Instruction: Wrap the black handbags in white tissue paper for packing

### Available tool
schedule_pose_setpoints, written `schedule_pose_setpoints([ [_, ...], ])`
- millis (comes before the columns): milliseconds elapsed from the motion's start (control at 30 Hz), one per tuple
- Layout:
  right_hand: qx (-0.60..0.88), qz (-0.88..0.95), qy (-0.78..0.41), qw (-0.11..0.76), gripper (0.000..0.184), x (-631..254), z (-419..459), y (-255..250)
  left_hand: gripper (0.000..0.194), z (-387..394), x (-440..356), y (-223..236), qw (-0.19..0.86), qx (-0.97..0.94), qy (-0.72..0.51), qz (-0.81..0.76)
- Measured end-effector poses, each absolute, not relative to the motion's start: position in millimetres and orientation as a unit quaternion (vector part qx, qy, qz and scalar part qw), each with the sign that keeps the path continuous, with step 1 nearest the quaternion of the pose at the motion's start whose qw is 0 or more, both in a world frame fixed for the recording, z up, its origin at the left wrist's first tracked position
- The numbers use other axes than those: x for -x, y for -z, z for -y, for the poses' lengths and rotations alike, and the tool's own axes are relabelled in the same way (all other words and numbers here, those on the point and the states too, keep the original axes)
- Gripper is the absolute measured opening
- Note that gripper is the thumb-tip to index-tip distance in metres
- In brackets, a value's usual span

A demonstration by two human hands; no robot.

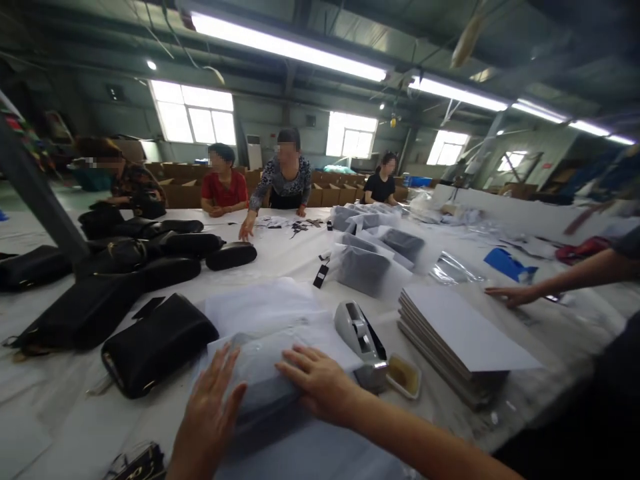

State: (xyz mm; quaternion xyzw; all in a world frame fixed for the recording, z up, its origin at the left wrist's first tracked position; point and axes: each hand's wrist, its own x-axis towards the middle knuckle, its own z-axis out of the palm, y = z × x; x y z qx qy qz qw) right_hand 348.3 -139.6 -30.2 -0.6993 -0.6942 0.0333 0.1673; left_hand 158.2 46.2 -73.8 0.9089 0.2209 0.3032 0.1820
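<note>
In front of me on the table lies a dark bag (270,393) covered with thin white tissue paper (273,333). My left hand (215,400) is at its left side, fingers stretched out. Across the top right of the wrapped bag rests my right hand (317,380), its fingers spread flat. Just beyond my right hand stands a grey tape dispenser (357,330), with a small dish (404,377) holding something yellowish next to it. To the left of my hands lies a black bag (160,343) with gold-coloured fittings.
More black bags (90,307) are piled at the left. Paper-wrapped bags (363,263) stand in rows beyond the dispenser. A stack of white boards (465,333) is on the right, near a co-worker's hand (515,295). Several people sit or stand across the table.
</note>
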Motion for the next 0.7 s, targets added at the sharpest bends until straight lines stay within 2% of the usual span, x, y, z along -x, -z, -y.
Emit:
schedule_pose_setpoints([
  [100, 0.705, 0.674, 0.023, 0.219, 0.052, -373, 117, -1, 0.061, -50, -150, 71, 0.224, -0.867, -0.328, -0.301],
  [167, 0.723, 0.640, 0.035, 0.257, 0.047, -393, 103, -14, 0.068, -53, -152, 65, 0.259, -0.839, -0.324, -0.352],
  [300, 0.761, 0.577, -0.008, 0.297, 0.083, -429, 84, -15, 0.072, -59, -172, 51, 0.330, -0.798, -0.305, -0.402],
  [367, 0.768, 0.563, -0.015, 0.305, 0.093, -439, 81, -9, 0.070, -63, -184, 46, 0.339, -0.796, -0.294, -0.406],
  [433, 0.774, 0.550, -0.022, 0.312, 0.085, -445, 80, -4, 0.072, -66, -196, 42, 0.338, -0.807, -0.274, -0.399],
  [567, 0.785, 0.531, -0.023, 0.319, 0.050, -453, 77, -3, 0.077, -68, -216, 30, 0.329, -0.817, -0.224, -0.418],
  [700, 0.802, 0.499, 0.017, 0.329, 0.041, -475, 85, -18, 0.076, -64, -250, 7, 0.319, -0.822, -0.239, -0.407],
])
